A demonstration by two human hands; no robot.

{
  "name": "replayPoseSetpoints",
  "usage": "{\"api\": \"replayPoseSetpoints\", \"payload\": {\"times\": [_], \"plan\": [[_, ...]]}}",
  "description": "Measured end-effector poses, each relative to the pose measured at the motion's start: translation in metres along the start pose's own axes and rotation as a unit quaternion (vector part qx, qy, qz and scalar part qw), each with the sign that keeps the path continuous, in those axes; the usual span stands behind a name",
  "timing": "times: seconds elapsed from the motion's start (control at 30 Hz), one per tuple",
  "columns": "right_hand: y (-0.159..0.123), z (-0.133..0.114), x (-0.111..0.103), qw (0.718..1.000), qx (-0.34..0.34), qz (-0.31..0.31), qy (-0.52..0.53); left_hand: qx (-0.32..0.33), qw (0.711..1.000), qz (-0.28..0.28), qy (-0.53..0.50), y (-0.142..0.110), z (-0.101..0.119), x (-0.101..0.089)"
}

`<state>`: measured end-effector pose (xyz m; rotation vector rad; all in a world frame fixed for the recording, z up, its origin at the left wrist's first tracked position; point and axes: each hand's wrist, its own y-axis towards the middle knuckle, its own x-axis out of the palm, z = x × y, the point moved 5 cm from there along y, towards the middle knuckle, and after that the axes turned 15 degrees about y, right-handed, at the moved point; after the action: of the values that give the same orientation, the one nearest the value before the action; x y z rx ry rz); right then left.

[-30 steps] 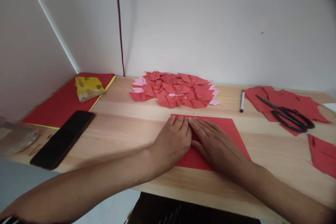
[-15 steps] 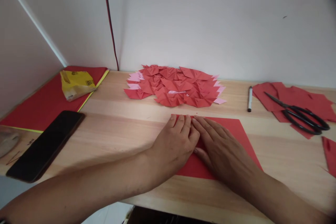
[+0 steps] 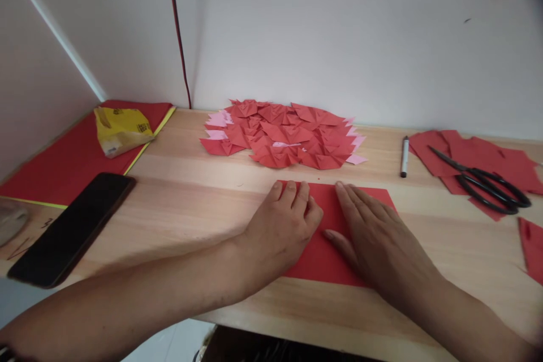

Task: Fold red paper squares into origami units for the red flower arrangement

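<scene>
A red paper sheet [image 3: 328,209] lies flat on the wooden table [image 3: 199,203] in front of me. My left hand [image 3: 282,229] rests on its left part, fingers stretched out flat and pressed on the paper near the far edge. My right hand [image 3: 377,237] lies flat on the right part, fingers spread, a short gap away from the left hand. Neither hand holds anything. Behind the sheet sits a pile of folded red and pink paper pieces [image 3: 284,136].
Black scissors [image 3: 487,184] lie on red paper scraps [image 3: 479,158] at the right, with a black marker [image 3: 404,156] beside them. A black phone [image 3: 70,229] lies at the left. A yellow packet [image 3: 121,130] sits on a red sheet stack [image 3: 63,164]. White walls close the back.
My right hand has slid to the right along the sheet, away from the left hand, which has stayed put. The view has shifted slightly.
</scene>
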<state>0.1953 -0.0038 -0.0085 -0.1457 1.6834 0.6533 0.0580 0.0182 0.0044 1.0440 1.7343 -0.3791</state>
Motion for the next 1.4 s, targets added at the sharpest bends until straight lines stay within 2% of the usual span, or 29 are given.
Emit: {"api": "replayPoseSetpoints", "payload": {"times": [0.23, 0.5, 0.73, 0.93, 1.1, 1.3, 1.4], "plan": [[-0.006, 0.013, -0.005, 0.999, 0.002, -0.002, -0.034, 0.005, 1.000, -0.019, 0.007, 0.000, -0.001, 0.000], [-0.022, 0.041, -0.013, 0.997, 0.054, -0.023, -0.054, 0.006, 1.000, -0.012, 0.015, -0.002, -0.002, -0.001], [-0.024, 0.041, -0.010, 0.995, 0.065, -0.018, -0.067, 0.028, 0.999, -0.013, -0.028, 0.002, -0.005, 0.005], [-0.022, 0.039, -0.011, 0.994, 0.073, -0.007, -0.080, 0.010, 0.999, -0.027, -0.028, 0.008, -0.008, 0.006], [-0.024, 0.040, -0.011, 0.993, 0.074, -0.011, -0.091, -0.016, 0.999, -0.027, 0.016, 0.000, -0.010, 0.006], [-0.028, 0.045, -0.009, 0.994, 0.067, -0.008, -0.081, -0.053, 0.993, -0.097, 0.032, -0.007, -0.017, 0.009], [-0.025, 0.053, -0.013, 0.995, 0.082, -0.009, -0.064, -0.074, 0.994, -0.085, 0.004, -0.006, -0.022, 0.006]]}}
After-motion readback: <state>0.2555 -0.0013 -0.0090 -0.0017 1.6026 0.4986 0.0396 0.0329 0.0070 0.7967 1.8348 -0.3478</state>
